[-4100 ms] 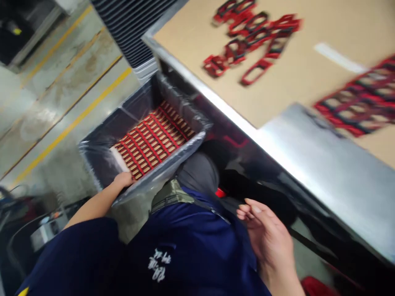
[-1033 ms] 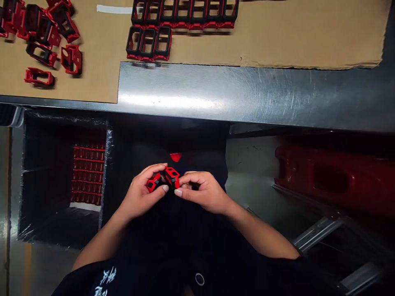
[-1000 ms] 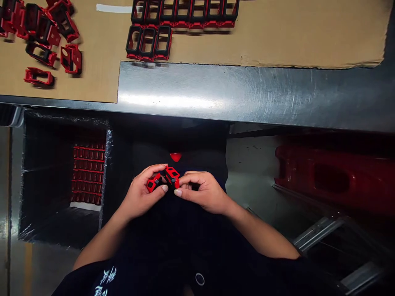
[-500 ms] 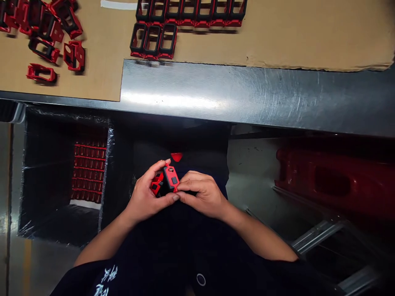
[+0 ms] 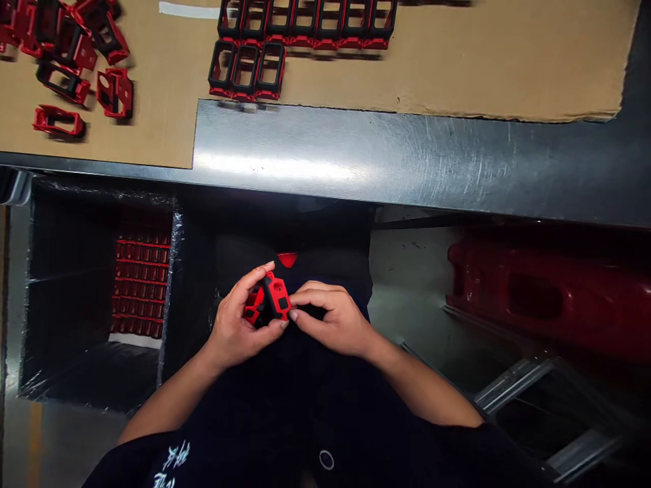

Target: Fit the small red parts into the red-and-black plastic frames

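Observation:
My left hand [image 5: 239, 318] grips a red-and-black plastic frame [image 5: 277, 297] between thumb and forefinger, its red face with a round hole and a dark square turned up. Behind it, against the left palm, sits a second red-and-black part [image 5: 253, 308], partly covered by the fingers. At the lower right edge of the front frame, my right hand [image 5: 330, 315] has thumb and fingertips pinched in close. Its fingertips hide whatever small detail lies there. Both hands are in front of my dark clothing, below the table edge.
Rows of similar frames [image 5: 247, 70] stand on cardboard [image 5: 483, 74] over a metal table [image 5: 325, 146]. A loose pile [image 5: 68, 44] lies at upper left. Left below, a dark plastic-lined box [image 5: 66, 291] holds stacked red parts [image 5: 140, 285]. A red plastic stool [image 5: 539, 298] is at right.
My right fingertips have drawn back from the frame's face to its lower right edge. The frame has turned slightly in my left hand. The whole view has shifted a little.

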Available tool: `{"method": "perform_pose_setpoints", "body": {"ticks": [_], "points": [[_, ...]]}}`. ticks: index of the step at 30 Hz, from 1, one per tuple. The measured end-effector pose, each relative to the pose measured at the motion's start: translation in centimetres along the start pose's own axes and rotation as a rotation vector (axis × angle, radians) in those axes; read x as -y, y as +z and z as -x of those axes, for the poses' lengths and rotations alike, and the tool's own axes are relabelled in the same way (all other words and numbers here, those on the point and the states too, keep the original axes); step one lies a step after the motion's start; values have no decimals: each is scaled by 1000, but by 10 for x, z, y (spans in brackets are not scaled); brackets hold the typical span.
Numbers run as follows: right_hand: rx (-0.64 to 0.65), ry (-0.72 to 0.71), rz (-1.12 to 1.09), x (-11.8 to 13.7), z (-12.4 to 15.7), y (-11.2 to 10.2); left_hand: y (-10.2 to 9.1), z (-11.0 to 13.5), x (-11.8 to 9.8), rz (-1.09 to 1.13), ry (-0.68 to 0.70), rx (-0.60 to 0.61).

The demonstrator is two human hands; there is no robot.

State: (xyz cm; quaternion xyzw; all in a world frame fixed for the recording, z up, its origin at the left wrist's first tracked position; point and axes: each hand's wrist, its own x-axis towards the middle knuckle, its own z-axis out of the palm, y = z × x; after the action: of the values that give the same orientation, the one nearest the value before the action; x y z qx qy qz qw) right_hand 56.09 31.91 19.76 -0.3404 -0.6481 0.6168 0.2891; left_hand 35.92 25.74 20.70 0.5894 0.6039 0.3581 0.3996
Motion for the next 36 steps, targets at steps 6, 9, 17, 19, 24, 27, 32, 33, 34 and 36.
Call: {"method": "perform_pose_setpoints", "body": {"ticks": [6, 9, 17, 19, 24, 27, 32, 33, 34, 36], "points": [[-32, 319, -295, 1, 2, -2, 1, -2, -2, -56, 70, 14], [-22, 397, -425, 1, 2, -1, 1, -3, -4, -76, 61, 22], [-7, 423, -500, 0, 0, 1, 1, -1, -1, -95, 60, 52], [-3, 423, -505, 0, 1, 1, 2, -1, 0, -92, 59, 54], [4, 425, -476, 0, 0, 2, 2, -1, 2, -122, 109, 45], [-3, 425, -434, 2, 0, 4, 2, -1, 3, -170, 152, 44], [-26, 362, -273, 5, -1, 8, 5, 3, 10, -272, 225, 23], [-31, 345, -235, 6, -2, 9, 5, 4, 12, -298, 246, 23], [-40, 326, -195, 6, -2, 9, 5, 4, 13, -324, 267, 26], [-65, 289, -123, 7, -3, 10, 5, 5, 16, -365, 320, 27]]}}
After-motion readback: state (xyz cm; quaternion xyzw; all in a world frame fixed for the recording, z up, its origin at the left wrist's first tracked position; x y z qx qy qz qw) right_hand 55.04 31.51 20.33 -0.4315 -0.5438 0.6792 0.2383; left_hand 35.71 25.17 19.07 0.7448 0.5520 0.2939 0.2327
